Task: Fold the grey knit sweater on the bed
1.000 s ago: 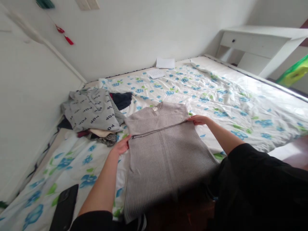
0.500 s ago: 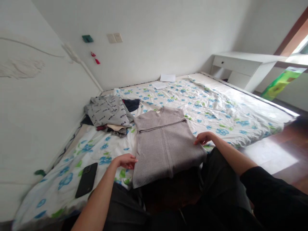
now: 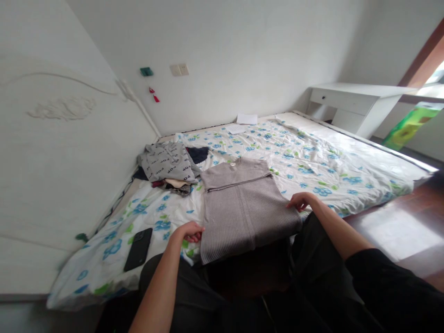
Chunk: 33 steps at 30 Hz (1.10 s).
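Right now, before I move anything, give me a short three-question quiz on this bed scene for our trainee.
1. True or false: the black phone lies on the floral bedspread, to the left of the gray ribbed knit garment.
2. Multiple choice: what lies on top of the clothes pile? A) a gray POP-print sweater B) a sheet of paper C) the phone
3. Short answer: which hand, left or right, is nearer the phone?

Key: 1 true; 2 A; 3 left.
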Each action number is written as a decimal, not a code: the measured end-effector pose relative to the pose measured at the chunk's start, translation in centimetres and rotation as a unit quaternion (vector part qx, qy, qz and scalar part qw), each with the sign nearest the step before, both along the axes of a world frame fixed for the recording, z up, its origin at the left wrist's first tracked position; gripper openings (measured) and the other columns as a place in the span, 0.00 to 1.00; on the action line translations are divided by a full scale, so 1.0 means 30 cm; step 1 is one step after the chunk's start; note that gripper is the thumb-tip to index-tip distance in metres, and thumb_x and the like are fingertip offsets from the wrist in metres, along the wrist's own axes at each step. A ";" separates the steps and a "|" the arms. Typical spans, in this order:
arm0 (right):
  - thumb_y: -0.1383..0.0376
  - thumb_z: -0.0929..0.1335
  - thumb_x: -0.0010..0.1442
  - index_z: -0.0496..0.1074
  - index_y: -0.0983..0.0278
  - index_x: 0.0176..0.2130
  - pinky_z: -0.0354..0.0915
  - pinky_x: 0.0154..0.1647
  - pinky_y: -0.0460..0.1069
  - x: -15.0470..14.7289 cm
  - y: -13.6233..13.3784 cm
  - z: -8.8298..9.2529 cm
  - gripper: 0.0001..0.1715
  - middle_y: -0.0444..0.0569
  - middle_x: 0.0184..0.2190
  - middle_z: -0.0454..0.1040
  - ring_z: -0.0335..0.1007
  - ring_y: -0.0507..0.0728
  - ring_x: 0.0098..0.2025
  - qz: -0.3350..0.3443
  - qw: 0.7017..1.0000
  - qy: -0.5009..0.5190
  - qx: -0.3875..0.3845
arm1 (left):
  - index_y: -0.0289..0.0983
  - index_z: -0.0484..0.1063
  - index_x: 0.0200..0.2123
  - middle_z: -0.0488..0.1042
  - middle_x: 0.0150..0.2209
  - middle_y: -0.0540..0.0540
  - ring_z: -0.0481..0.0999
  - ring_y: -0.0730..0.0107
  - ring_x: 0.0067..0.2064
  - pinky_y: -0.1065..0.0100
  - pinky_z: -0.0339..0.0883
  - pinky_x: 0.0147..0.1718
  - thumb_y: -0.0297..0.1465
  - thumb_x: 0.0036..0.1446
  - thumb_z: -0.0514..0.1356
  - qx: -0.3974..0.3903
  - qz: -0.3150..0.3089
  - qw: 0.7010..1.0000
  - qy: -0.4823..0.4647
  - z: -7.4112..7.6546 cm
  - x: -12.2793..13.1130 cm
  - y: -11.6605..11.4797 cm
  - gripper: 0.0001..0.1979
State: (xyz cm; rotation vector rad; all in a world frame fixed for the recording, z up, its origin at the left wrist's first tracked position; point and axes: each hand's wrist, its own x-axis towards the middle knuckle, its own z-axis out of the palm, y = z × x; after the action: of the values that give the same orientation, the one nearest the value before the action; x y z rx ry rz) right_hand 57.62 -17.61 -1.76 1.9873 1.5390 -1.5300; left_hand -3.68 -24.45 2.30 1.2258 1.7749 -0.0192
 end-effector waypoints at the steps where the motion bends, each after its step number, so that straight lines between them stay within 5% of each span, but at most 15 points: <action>1: 0.51 0.84 0.62 0.77 0.65 0.35 0.75 0.31 0.47 -0.002 0.001 -0.001 0.24 0.48 0.26 0.77 0.74 0.54 0.27 -0.003 1.000 0.001 0.013 | 0.40 0.74 0.23 0.81 0.24 0.38 0.82 0.52 0.27 0.63 0.72 0.27 0.53 0.41 0.82 -0.005 0.000 1.000 0.006 -0.004 0.006 0.009 0.28; 7: 0.54 0.84 0.65 0.76 0.64 0.34 0.72 0.31 0.46 0.007 0.010 -0.011 0.23 0.42 0.22 0.70 0.69 0.51 0.24 -0.018 0.998 0.047 0.047 | 0.41 0.72 0.24 0.75 0.20 0.42 0.78 0.58 0.27 0.64 0.71 0.29 0.48 0.42 0.82 -0.015 -0.035 0.999 0.030 -0.043 0.018 0.040 0.25; 14: 0.57 0.85 0.64 0.77 0.66 0.34 0.76 0.32 0.48 0.014 0.029 -0.049 0.21 0.49 0.26 0.77 0.76 0.54 0.26 -0.023 0.998 0.021 -0.058 | 0.42 0.72 0.24 0.77 0.21 0.39 0.80 0.49 0.27 0.56 0.73 0.29 0.45 0.37 0.85 -0.049 -0.058 0.997 0.035 -0.056 -0.001 0.042 0.26; 20: 0.51 0.83 0.66 0.78 0.65 0.37 0.77 0.35 0.46 0.018 0.097 -0.046 0.23 0.50 0.31 0.80 0.78 0.54 0.30 -0.046 0.995 0.076 0.040 | 0.40 0.72 0.23 0.77 0.22 0.40 0.81 0.55 0.27 0.62 0.72 0.28 0.50 0.45 0.83 0.001 0.020 0.999 0.035 -0.050 0.013 0.123 0.27; 24: 0.54 0.80 0.70 0.78 0.65 0.35 0.79 0.41 0.47 0.009 0.141 -0.056 0.20 0.50 0.31 0.79 0.79 0.54 0.33 -0.098 0.986 0.085 0.101 | 0.41 0.71 0.22 0.73 0.18 0.44 0.78 0.55 0.25 0.63 0.70 0.27 0.45 0.44 0.82 0.026 0.030 0.999 0.029 -0.075 0.014 0.152 0.25; 33: 0.64 0.86 0.58 0.77 0.64 0.32 0.72 0.32 0.44 -0.013 0.192 -0.100 0.18 0.44 0.26 0.74 0.70 0.51 0.28 -0.051 0.995 0.083 0.037 | 0.40 0.73 0.21 0.80 0.23 0.40 0.79 0.56 0.27 0.65 0.68 0.26 0.34 0.35 0.82 -0.030 0.001 1.000 0.000 -0.085 -0.034 0.169 0.20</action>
State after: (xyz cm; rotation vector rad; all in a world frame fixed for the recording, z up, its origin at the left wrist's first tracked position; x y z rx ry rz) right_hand 57.23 -11.86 -4.76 2.0535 1.6007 -1.7422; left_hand -4.70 -19.38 -0.25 1.1814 1.7630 -0.0705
